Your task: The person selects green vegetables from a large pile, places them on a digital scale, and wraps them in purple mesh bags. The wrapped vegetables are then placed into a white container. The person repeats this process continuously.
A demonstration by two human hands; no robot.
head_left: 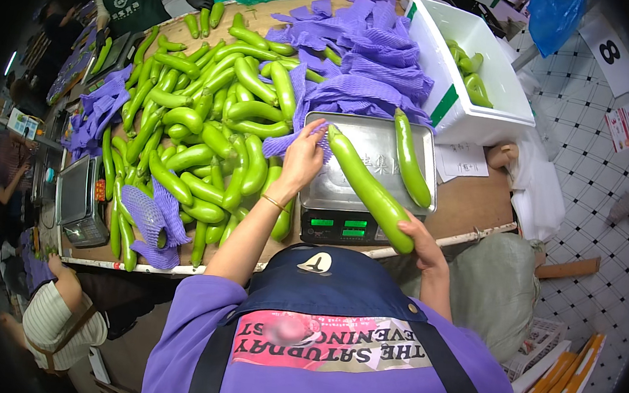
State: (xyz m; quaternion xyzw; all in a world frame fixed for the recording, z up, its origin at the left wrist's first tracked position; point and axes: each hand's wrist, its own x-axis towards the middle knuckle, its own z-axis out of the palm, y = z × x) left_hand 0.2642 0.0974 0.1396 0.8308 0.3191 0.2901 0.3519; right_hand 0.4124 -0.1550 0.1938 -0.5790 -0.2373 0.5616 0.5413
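My right hand grips the lower end of a long green eggplant, which slants over the steel pan of a digital scale. At its stem end, my left hand pinches a purple foam net sleeve. A second green eggplant lies on the right side of the pan. Left of the scale is a large heap of green eggplants. Purple foam sleeves are piled behind the pan.
A white foam box with green eggplants stands at the back right, beside a paper with writing. Another scale is at the left edge. A person in a green apron works across the table. Another person is at lower left.
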